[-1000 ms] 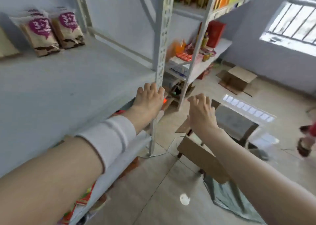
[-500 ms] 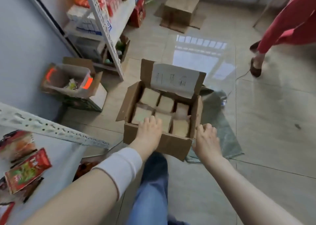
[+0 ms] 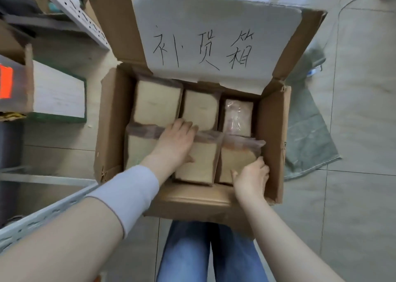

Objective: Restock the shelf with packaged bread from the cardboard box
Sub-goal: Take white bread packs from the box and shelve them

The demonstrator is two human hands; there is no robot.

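Note:
An open cardboard box (image 3: 272, 131) stands on the floor below me, with a white handwritten label (image 3: 214, 39) on its raised flap. Several packaged bread loaves fill it in two rows. My left hand (image 3: 173, 142) lies flat, fingers spread, over the near middle loaf (image 3: 199, 163), between it and the left packs. My right hand (image 3: 251, 177) curls around the near corner of the near right loaf (image 3: 237, 161), thumb on its top face. Nothing is lifted. The far row holds a left loaf (image 3: 157, 103), a middle loaf (image 3: 200, 108) and a right pack (image 3: 237, 116).
A grey perforated shelf upright (image 3: 70, 9) and a lower shelf rail (image 3: 42, 215) sit at left. A second carton with an orange patch (image 3: 15, 84) stands on the floor at left. A grey-green sack (image 3: 308, 136) lies to the right of the box. My jeans (image 3: 210, 251) show below.
My view dropped from the shelf to straight down over the box. Both hands moved from the box's near edge into it, onto the near-row loaves.

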